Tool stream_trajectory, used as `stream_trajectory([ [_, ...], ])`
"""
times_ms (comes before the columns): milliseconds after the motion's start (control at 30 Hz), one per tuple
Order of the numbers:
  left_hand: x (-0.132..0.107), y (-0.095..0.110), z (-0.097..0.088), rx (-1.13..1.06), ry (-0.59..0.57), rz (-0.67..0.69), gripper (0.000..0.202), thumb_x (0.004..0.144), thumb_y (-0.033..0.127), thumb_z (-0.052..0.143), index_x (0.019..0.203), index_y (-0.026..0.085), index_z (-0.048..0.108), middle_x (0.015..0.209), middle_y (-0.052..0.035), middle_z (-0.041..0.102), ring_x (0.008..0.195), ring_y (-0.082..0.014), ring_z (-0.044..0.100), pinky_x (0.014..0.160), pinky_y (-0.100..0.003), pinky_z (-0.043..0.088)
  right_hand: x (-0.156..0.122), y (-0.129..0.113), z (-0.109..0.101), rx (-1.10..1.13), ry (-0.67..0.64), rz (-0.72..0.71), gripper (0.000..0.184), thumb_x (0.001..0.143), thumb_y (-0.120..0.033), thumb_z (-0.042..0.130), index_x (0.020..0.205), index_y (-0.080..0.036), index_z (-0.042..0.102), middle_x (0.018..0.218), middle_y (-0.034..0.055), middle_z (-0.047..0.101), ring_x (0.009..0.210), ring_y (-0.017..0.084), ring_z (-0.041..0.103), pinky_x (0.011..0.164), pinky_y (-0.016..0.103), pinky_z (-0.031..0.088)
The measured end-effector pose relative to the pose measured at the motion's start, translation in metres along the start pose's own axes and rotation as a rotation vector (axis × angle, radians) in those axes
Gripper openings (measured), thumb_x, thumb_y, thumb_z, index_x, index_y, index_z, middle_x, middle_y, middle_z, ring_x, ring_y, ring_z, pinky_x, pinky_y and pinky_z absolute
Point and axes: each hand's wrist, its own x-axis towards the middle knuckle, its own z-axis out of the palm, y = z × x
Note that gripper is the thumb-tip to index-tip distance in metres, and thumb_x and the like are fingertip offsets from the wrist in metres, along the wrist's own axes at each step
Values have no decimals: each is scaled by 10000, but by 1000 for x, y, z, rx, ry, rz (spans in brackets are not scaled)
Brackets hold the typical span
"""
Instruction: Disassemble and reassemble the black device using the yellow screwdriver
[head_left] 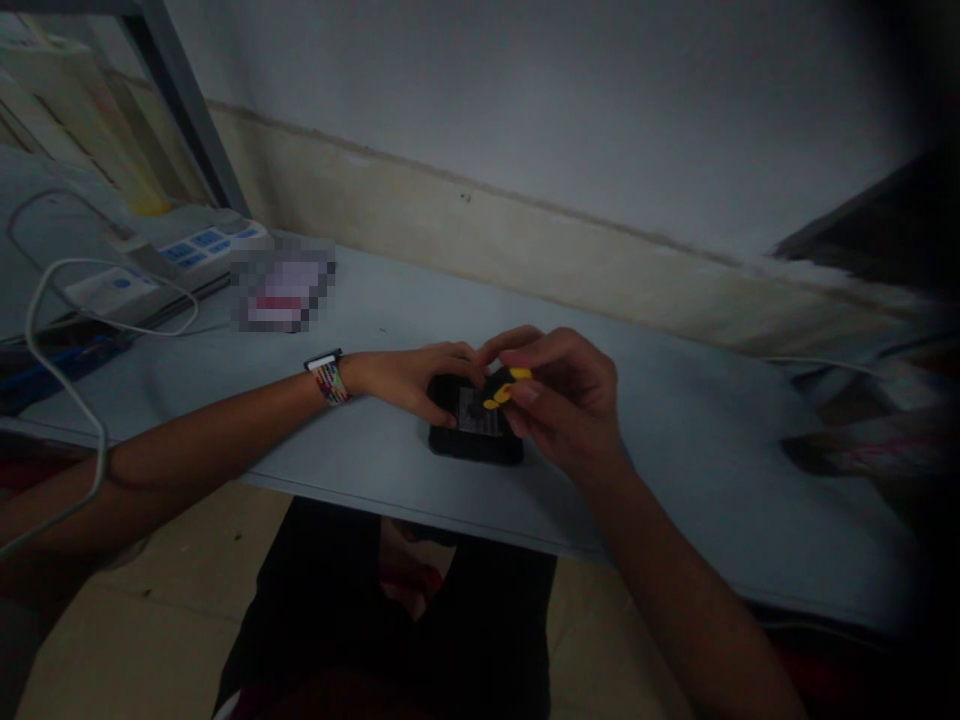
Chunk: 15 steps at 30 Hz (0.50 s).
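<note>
On the pale table lies a dark, flat, rectangular device (480,445) with a printed label on its upper face. My left hand (420,378) is closed around its left side, the thumb along the near part and the fingers at the far edge. Above the device's right part, my right hand (574,395) pinches a small black-and-yellow piece (497,390) between thumb and fingers. Its exact kind is not clear in the dim light, and I cannot tell whether it touches the device. A patterned band with a white top sits on my left wrist.
A pixelated flat thing (289,290) lies at the back left beside a white power strip (202,250) with blue sockets. A white cable (64,265) loops past my left forearm. The wall (525,230) borders the table's back. A blurred dark-and-pale item (855,445) lies at the right.
</note>
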Motion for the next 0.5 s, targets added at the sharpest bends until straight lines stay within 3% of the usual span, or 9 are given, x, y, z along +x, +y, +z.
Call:
stream_trajectory([
  [200, 1, -3, 2, 21, 45, 2, 655, 724, 468, 899, 1313, 250, 713, 1391, -113, 658, 1364, -339, 597, 1268, -566, 431, -1, -2, 4, 14, 13, 41, 320, 816, -275, 936, 961, -268, 651, 912, -18, 807, 451, 75, 568, 318, 170, 394],
  [367, 1, -4, 1, -27, -19, 8, 545, 758, 435, 872, 1256, 251, 749, 1254, -90, 729, 1276, -325, 651, 1212, -537, 494, -3, 2, 0, 50, -76, 91, 244, 972, -411, 775, 1172, -277, 743, 1031, 30, 812, 415, 44, 508, 341, 193, 380],
  [500, 1, -2, 0, -47, -44, 6, 519, 752, 439, 875, 1216, 238, 757, 1293, -99, 715, 1314, -339, 626, 1201, -527, 506, -3, 4, 0, 11, -33, 64, 173, 973, -391, 777, 1098, -271, 773, 1103, 43, 799, 458, 47, 525, 349, 190, 386],
])
